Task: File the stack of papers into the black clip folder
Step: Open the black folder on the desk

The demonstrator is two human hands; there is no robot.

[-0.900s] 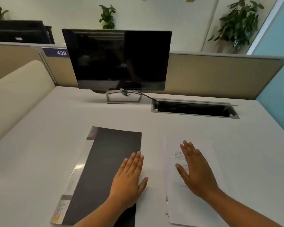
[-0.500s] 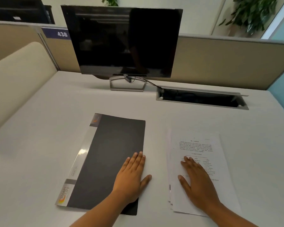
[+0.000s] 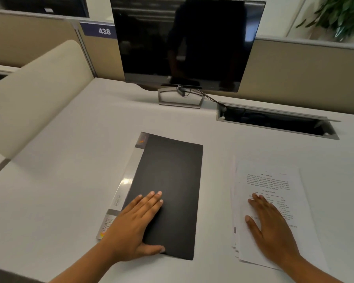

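The black clip folder (image 3: pixel 172 180) lies closed on the white desk, its silver spine along its left side. My left hand (image 3: pixel 135 227) rests flat on the folder's near left part, fingers together, thumb at the near edge. To the right lies the stack of papers (image 3: pixel 272 180), slightly fanned, with printed text on the top sheet. My right hand (image 3: pixel 272 231) lies flat on the near half of the stack, fingers spread. Neither hand grips anything.
A dark monitor (image 3: pixel 184 41) on a silver stand stands at the back of the desk (image 3: pixel 70 170). An open cable tray (image 3: pixel 274 121) is sunk into the desk at the back right. Beige partitions (image 3: pixel 307 74) close the back and left sides.
The view has tilted down and moved closer. My left hand has slid left toward the folder's spine. My right hand has drawn back toward the near part of the stack.
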